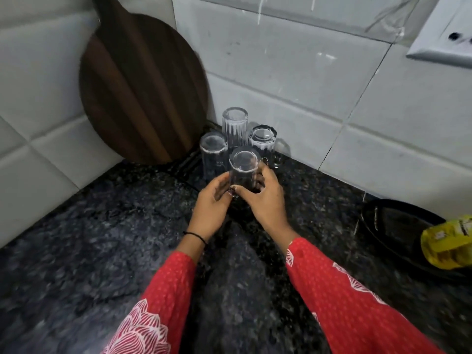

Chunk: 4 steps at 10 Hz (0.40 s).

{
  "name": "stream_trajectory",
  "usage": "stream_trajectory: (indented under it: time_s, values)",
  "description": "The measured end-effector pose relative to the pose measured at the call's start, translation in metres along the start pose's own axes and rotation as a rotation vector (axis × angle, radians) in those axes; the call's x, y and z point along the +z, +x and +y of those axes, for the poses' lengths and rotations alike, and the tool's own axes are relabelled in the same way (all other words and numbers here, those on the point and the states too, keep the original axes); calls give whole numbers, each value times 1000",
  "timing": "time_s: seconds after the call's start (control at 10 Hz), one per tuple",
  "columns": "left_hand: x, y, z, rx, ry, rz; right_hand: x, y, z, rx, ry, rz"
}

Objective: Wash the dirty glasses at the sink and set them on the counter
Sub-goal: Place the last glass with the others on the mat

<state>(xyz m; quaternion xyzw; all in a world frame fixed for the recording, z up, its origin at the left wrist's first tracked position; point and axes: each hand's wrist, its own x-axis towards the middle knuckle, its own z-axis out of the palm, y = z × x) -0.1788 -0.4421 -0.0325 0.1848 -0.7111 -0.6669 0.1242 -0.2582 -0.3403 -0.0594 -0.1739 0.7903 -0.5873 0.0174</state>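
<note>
A clear glass (244, 167) stands upside down on the dark granite counter (102, 238), and both hands are wrapped around its lower part. My left hand (210, 203) grips it from the left, my right hand (265, 198) from the right. Just behind it stand three more upturned glasses: one on the left (213, 152), a ribbed one at the back (235, 126) and one on the right (263, 141). They sit close together in the tiled corner. Whether the held glass rests on the counter I cannot tell.
A round dark wooden board (143, 93) leans against the tiled wall on the left. At the right edge lies a black pan (393, 226) with a yellow packet (447, 244) in it. A white socket plate (444, 39) is on the wall at upper right.
</note>
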Motion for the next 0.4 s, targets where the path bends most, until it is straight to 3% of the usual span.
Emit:
stream_trajectory:
  time_s: [0.3, 0.4]
  values:
    - [9, -8, 5, -57, 34, -39, -9, -13, -6, 108, 42, -52]
    - [15, -20, 14, -82, 1, 46, -26, -23, -15, 176, 75, -21]
